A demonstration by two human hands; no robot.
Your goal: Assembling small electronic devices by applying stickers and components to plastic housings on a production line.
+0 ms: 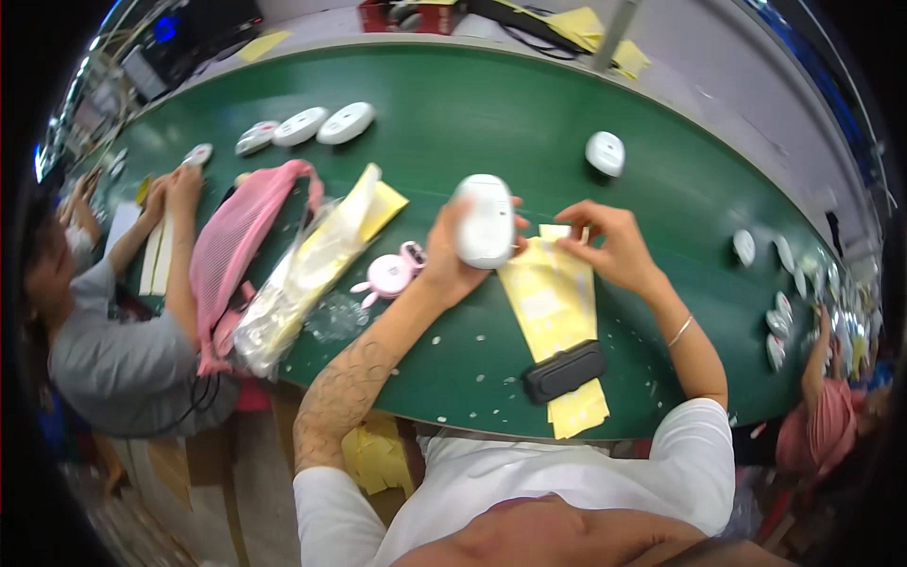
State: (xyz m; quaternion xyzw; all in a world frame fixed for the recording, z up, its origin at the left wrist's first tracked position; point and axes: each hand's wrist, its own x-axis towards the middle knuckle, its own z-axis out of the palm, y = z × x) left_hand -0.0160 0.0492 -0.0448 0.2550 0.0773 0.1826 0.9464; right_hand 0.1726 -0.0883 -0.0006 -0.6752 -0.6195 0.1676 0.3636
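Plainly, in the head view, the mouse (pixel 486 223) is raised above the bench (pixel 444 369), its sides wrapped by the left hand (pixel 448 253). It looks light and stiff, its smooth shell probably a little slippery, so its long side edges seem the best hold. At the yellow sheet's (pixel 546 293) far end, the right hand (pixel 609 248) has a narrow grip; whether it pinches anything, I cannot tell.

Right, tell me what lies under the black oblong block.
Yellow sheeting runs beneath the black block, showing beyond its far and near edges; whatever else lies directly under it is covered and cannot be seen.
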